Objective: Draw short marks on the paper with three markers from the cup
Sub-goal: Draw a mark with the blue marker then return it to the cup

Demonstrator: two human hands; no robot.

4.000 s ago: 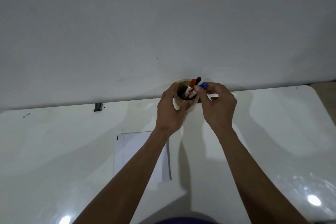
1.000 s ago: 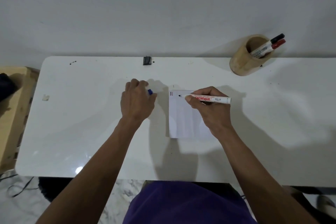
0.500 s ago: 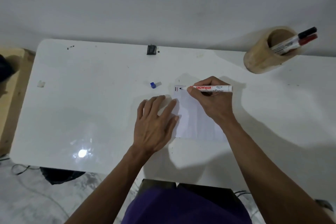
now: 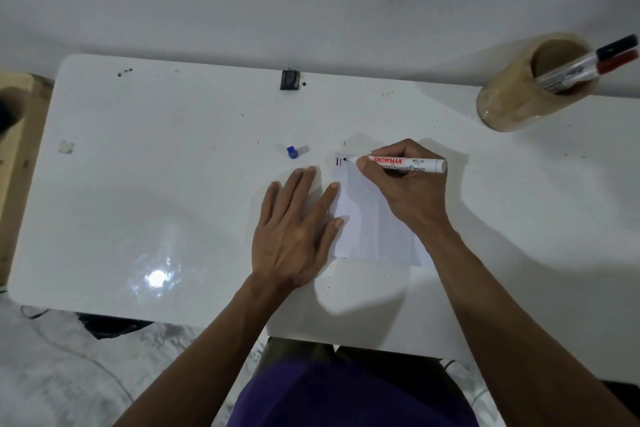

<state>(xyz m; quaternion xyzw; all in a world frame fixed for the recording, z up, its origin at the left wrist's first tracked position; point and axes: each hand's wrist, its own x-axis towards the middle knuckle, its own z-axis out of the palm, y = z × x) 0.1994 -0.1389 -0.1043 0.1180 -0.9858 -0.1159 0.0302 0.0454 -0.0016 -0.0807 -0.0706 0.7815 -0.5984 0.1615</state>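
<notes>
A white sheet of paper (image 4: 377, 232) lies on the white table (image 4: 156, 184). My right hand (image 4: 403, 191) grips an uncapped white marker (image 4: 405, 163), its tip at the paper's top left corner beside two short marks, one dark and one red (image 4: 338, 161). My left hand (image 4: 298, 229) lies flat with fingers spread, its thumb and index finger pressing on the paper's left edge. The marker's blue cap (image 4: 292, 151) stands on the table left of the paper. A tan cup (image 4: 512, 97) at the back right holds a black-capped marker (image 4: 585, 64) and a red-capped marker (image 4: 620, 64).
A small black clip (image 4: 290, 79) sits at the table's back edge by the wall. A wooden box (image 4: 14, 149) stands beyond the table's left end. A scrap of tape (image 4: 65, 146) is stuck near the left end. The table's front edge runs just above my lap.
Since four seconds ago the blue marker left the cup. My left hand set the cap down, then went flat onto the paper's edge. The marker tip stays at the top left corner.
</notes>
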